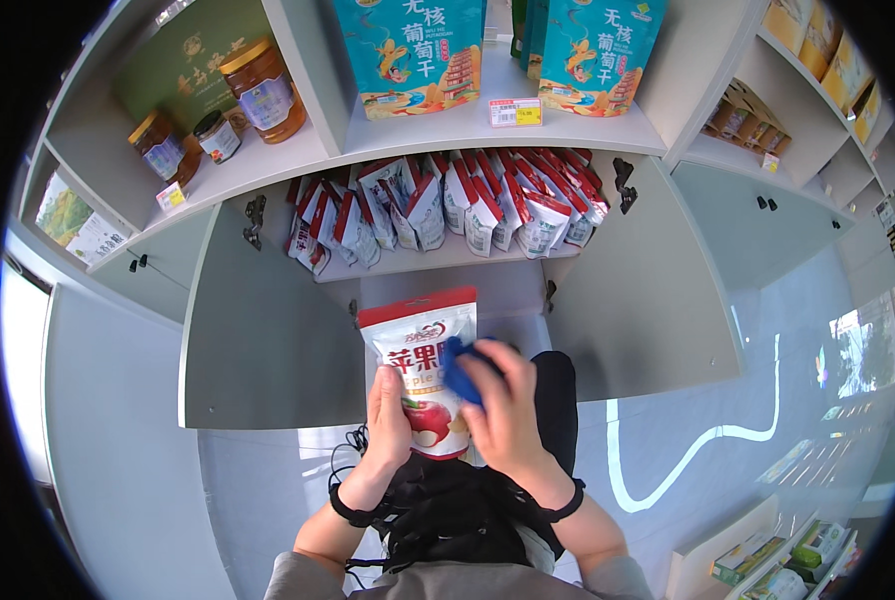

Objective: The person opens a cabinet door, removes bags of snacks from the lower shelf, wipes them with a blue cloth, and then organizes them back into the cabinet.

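A white and red pouch of apple chips (436, 412) stands upright before my body, its printed front with an apple picture facing me. My left hand (389, 416) grips its lower left side, thumb on the front. A bunched blue cloth (462, 375) is in my right hand (501, 397), blurred, against the right part of the pouch's front. Beyond my hands, similar red-topped pouches (425, 217) lean in rows on the cabinet's inner shelf (447, 261).
Two grey cabinet doors stand open, one at left (267, 337) and one at right (650, 300). Above are teal raisin pouches (421, 60), a price tag (515, 112) and honey jars (264, 94). A low rack of packages (777, 562) stands at the lower right.
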A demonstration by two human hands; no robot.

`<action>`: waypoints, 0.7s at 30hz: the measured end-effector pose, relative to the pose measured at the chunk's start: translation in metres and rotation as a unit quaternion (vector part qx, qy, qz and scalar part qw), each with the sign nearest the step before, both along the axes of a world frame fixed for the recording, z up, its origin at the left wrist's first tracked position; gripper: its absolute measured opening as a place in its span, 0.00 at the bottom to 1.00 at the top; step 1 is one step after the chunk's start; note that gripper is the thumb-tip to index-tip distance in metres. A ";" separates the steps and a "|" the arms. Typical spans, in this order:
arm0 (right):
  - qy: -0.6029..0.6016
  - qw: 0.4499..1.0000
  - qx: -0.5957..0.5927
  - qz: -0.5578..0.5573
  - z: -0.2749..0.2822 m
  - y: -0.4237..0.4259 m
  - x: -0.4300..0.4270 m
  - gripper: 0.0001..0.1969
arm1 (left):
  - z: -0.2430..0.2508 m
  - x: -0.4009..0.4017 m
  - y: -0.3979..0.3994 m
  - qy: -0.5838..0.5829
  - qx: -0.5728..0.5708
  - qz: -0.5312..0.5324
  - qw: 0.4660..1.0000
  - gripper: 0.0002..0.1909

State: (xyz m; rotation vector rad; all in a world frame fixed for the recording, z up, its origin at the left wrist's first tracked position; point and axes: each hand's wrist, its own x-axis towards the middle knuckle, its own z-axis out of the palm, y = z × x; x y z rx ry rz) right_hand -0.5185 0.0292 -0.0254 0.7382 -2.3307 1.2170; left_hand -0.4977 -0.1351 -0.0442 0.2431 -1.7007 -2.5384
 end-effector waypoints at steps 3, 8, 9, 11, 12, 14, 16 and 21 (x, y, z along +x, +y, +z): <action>-0.302 0.859 -0.406 0.081 -0.016 0.002 0.013 0.26 | -0.006 0.002 0.004 -0.010 0.034 -0.034 0.999 0.27; -0.248 0.934 -0.254 0.041 -0.020 0.008 0.024 0.31 | -0.010 -0.008 0.013 0.095 -0.105 -0.017 0.990 0.34; -0.154 0.980 -0.128 -0.008 -0.018 0.010 0.025 0.31 | -0.010 -0.006 0.013 0.114 -0.059 -0.045 0.991 0.39; -0.082 0.989 -0.089 0.083 -0.012 0.007 0.031 0.30 | -0.009 -0.002 0.014 0.026 -0.104 -0.087 0.990 0.44; -0.077 0.989 -0.103 0.069 -0.014 -0.001 0.035 0.29 | -0.012 -0.001 0.015 0.015 -0.070 -0.100 0.992 0.44; -0.049 0.994 -0.086 0.044 -0.011 -0.004 0.030 0.28 | -0.025 0.000 0.022 0.031 0.002 -0.090 0.995 0.42; -0.047 0.993 -0.099 0.048 0.008 -0.003 0.002 0.27 | -0.023 0.007 0.023 -0.051 0.069 -0.177 0.980 0.37; -0.070 0.987 -0.109 0.096 0.024 -0.016 -0.006 0.25 | -0.021 0.009 0.016 -0.026 0.177 -0.110 0.978 0.31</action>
